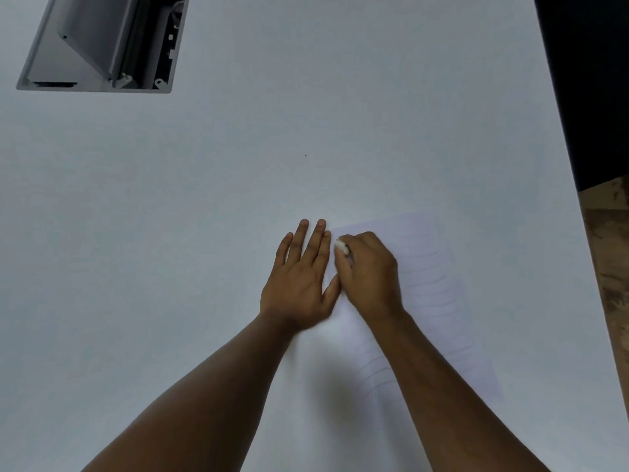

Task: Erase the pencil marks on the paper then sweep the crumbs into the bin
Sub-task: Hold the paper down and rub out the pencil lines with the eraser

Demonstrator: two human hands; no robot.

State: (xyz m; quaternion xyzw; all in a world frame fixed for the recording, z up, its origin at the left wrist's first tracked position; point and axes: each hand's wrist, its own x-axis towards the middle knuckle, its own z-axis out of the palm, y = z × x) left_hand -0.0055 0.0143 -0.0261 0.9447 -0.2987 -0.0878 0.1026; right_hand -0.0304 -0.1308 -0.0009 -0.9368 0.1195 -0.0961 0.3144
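The thin white paper sheet (429, 301) — light, floppy, likely to slide on the pale counter (204, 233) — needs the flat, spread-fingered left hand (299, 284) pinning its edge while the right hand (367, 270) pinches the small white eraser (341, 248).

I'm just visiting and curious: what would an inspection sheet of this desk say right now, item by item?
Surface: pale table, one tiny dark speck on it.
Job's things: white paper with faint pencil lines lies flat at the right; a white eraser sits at its upper left corner. No bin seen.
Clutter: nothing seen.
Hands: left hand lies flat with straight fingers at the paper's left edge; right hand grips the eraser.
Cables: nothing seen.
Surroundings: grey recessed box set into the table at far left; dark area and patterned floor beyond the right edge.
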